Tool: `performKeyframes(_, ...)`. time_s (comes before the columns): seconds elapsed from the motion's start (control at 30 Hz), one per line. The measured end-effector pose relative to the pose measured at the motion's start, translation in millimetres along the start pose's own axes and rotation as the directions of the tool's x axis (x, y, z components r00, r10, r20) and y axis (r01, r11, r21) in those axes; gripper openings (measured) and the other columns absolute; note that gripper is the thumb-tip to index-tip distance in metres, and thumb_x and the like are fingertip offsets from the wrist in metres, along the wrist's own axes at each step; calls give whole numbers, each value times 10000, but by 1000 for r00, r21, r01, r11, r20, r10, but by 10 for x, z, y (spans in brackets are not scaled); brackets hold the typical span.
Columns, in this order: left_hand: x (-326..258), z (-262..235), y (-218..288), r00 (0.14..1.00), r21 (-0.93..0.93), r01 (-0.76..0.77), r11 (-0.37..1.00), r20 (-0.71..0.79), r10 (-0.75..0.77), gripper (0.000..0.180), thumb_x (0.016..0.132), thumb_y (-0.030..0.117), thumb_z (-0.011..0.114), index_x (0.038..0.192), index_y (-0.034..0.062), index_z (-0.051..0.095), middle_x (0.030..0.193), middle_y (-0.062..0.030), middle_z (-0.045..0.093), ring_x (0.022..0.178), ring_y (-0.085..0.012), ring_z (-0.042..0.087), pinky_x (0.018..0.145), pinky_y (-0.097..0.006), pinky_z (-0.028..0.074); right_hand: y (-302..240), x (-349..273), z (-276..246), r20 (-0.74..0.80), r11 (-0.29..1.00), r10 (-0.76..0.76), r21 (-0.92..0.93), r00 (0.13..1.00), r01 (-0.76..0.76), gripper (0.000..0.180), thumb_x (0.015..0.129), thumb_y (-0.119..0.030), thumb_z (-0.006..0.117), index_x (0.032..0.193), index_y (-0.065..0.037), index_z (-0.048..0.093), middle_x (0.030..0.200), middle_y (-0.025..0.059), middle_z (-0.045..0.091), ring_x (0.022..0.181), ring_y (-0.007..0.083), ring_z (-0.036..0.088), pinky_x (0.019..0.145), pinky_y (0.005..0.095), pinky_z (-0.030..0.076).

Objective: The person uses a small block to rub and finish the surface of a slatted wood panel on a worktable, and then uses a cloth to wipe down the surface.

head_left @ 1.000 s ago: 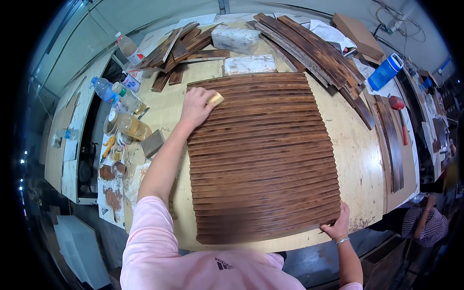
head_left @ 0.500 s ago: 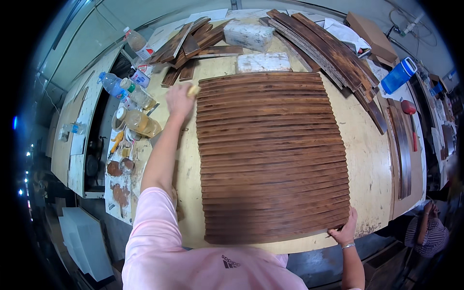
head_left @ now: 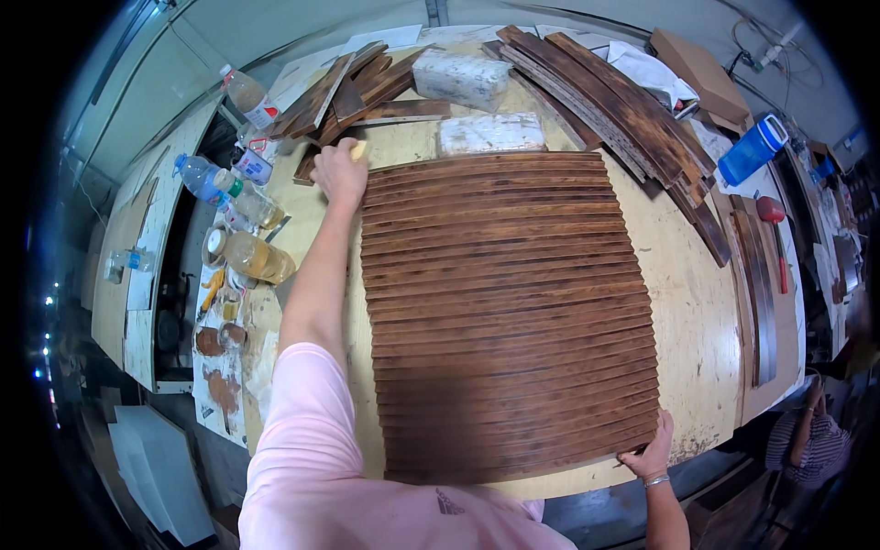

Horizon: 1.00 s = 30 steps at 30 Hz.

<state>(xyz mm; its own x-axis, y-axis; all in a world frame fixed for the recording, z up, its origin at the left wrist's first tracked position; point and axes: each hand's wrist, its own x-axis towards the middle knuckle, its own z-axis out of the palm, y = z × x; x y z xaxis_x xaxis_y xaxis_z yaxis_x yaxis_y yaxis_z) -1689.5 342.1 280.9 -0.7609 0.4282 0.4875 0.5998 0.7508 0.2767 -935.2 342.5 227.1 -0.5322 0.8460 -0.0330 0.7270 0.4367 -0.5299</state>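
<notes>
A large brown panel of ridged wooden slats [head_left: 504,302] lies flat on the pale worktable [head_left: 687,321] in front of me. Reaching to its far left corner, my left hand [head_left: 339,172] is closed around a small yellow sponge [head_left: 361,148]. The sponge is just beside that corner; whether it touches the wood I cannot tell. My right hand [head_left: 653,449] grips the panel's near right corner, thumb and fingers around the edge. A bracelet sits on the right wrist.
Stacked dark boards [head_left: 605,101] and two white wrapped blocks [head_left: 461,78] lie beyond the panel. Along the left edge stand several bottles, including one of yellowish liquid [head_left: 252,257]. A blue jug [head_left: 753,149] and a red-handled tool [head_left: 772,211] are at right. Another person [head_left: 807,445] is at lower right.
My left hand with the sponge has moved slightly farther away around the panel's far left corner. The whole view has shifted a little. My right hand keeps its hold on the near corner.
</notes>
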Motion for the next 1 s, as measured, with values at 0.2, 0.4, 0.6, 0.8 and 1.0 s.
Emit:
performKeyframes(0.2,-196,128,384,916,-118,-380,917,87,391,319,804,301,795,1091,175,734,1046,-96,644,1085,-307,586,923,-470,448,34,-5,-6,34,1000,7,-3,999,-7,1086,432,-487,860,1360,-21,543,1295,165,568,1228,387,474,1090,496,395)
performKeyframes(0.4,-133,153,222,949,-258,-302,918,7,315,293,811,259,794,1087,182,735,999,-90,641,1059,-294,597,874,-419,453,31,-1,-11,29,1000,-12,4,999,12,1102,439,-517,864,1363,-13,538,1306,176,553,1243,391,469,1099,504,391)
performKeyframes(0.6,-131,-86,-434,996,87,-64,994,74,58,298,807,276,793,1096,214,749,1029,-102,659,1033,-326,609,921,-467,466,11,-39,5,-34,1000,-9,-14,999,9,1154,450,-581,874,1381,-1,515,1310,185,550,1246,405,471,1097,515,391)
performKeyframes(0.8,-178,-138,-513,967,-82,-242,967,59,247,262,822,257,766,1078,213,736,1035,-100,659,1073,-315,594,914,-476,453,-16,-6,-10,1,999,-36,-28,999,36,1144,469,-576,879,1385,3,512,1316,193,554,1254,411,475,1096,511,398)
performKeyframes(1.0,-266,-153,-453,990,-5,-141,990,25,141,313,801,157,751,1106,216,719,1068,-86,647,1081,-319,583,910,-471,459,98,-29,17,0,992,-66,-106,998,66,1192,467,-658,864,1384,16,509,1323,201,553,1272,414,464,1108,512,387)
